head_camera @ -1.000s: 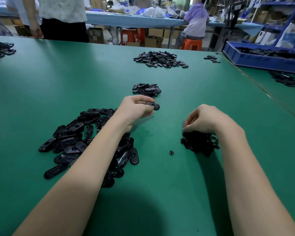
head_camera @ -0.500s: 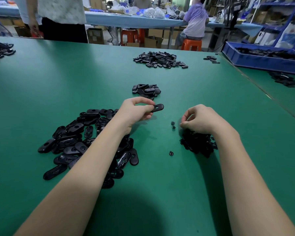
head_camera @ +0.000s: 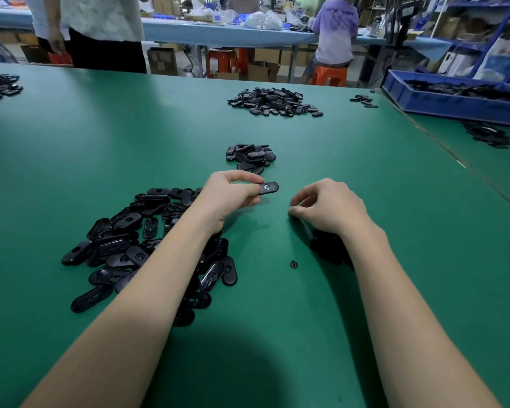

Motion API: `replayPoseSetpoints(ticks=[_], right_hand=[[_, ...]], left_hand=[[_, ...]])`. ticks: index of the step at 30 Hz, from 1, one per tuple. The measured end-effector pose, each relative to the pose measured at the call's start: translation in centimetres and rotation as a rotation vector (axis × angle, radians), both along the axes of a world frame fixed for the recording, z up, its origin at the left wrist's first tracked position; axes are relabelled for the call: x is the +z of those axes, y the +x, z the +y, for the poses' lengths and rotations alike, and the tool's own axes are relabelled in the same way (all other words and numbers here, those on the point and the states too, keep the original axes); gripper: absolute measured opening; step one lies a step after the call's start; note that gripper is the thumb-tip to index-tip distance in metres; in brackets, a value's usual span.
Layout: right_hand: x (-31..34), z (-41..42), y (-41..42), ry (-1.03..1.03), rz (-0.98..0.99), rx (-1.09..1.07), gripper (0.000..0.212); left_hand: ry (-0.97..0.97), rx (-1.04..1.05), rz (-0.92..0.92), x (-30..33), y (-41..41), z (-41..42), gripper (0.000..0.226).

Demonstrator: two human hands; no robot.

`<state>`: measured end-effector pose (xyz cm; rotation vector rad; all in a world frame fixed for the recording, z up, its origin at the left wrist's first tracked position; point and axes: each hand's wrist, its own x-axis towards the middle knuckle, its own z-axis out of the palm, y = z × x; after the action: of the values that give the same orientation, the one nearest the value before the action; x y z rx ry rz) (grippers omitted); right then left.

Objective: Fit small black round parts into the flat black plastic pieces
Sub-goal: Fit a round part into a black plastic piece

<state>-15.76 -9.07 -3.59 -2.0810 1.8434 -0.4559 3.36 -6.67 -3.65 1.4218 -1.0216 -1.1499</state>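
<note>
Now left hand (head_camera: 233, 195) pinches flat piece (head_camera: 269, 187) — right hand (head_camera: 330, 207) curled.

No legible text or labels

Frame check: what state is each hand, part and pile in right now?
left hand: pinches flat piece
flat piece: held above table
right hand: fingers curled at table, contents hidden
loose round part: lies alone on table
near-left pile: loose heap
blue bin: holds black parts
</note>
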Motion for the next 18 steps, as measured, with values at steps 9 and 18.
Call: replayPoseSetpoints(ticks=[9, 18], right_hand=[[-0.2, 0.1, 0.2, -0.022, -0.136, -0.026, 0.004], [1.0, 0.8, 0.9, 0.167, -0.704, 0.033, 0.006]], left_hand=[[0.007, -0.031, -0.008, 0.1, 0.1, 0.3, 0.015], [-0.009, -0.072, -0.022, 0.3, -0.2, 0.5, 0.017]])
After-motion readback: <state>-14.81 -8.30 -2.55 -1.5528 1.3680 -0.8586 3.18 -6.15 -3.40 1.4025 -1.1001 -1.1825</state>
